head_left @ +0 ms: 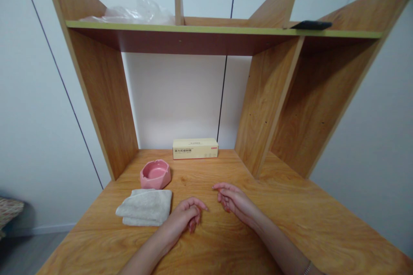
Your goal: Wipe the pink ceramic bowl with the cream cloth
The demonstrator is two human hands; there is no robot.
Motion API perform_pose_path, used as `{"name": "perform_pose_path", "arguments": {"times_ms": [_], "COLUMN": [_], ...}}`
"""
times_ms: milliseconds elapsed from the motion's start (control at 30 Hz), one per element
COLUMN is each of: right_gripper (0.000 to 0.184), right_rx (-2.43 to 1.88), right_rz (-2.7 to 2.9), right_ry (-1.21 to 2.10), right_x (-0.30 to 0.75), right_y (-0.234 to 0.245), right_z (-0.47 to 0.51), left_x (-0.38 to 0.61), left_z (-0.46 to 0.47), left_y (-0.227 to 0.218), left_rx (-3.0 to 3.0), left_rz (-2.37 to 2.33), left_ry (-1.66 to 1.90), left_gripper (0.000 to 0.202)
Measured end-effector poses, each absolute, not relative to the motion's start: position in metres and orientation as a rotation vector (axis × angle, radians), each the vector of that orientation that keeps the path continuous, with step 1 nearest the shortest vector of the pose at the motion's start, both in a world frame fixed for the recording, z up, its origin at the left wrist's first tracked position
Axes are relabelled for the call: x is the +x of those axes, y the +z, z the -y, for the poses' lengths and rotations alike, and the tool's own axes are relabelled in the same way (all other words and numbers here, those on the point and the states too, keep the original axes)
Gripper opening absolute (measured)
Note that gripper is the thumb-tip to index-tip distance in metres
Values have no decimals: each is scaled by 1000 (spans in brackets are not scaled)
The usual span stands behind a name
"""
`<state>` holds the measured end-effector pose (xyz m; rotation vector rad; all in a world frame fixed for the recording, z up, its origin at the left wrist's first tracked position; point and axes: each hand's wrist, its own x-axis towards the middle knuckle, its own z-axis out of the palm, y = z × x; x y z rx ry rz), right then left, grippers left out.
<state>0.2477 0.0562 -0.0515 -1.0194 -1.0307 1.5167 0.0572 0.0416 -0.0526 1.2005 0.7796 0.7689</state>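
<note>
My left hand (186,215) rests over the desk just right of a folded grey cloth (146,207), its fingers loosely bent and apart, with nothing in them. Facing it, my right hand (235,201) is likewise empty, the index finger stretched out and the others slightly curled. Bare desk shows between the two hands. Behind the cloth sits a pink faceted ashtray (155,175) with notches in its rim. Farther back, a cream cling film box (195,149) with dark lettering lies along the rear edge.
A wooden shelf unit (273,90) with upright panels rises from the back of the desk (290,210). On its upper shelf (209,31) lie a clear plastic bag (142,12) at left and a dark flat object (311,25) at right. White panels stand behind.
</note>
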Motion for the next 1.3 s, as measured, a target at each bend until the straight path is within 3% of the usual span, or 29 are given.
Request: {"name": "perform_pose_path", "arguments": {"times_ms": [1300], "right_gripper": [26], "right_rx": [-1032], "right_rz": [1051], "right_ry": [1512], "right_x": [248], "right_y": [-52], "right_z": [-56], "left_x": [58], "left_z": [-39], "left_y": [-49], "left_rx": [1223], "left_rz": [-808], "left_ry": [766], "left_gripper": [22]}}
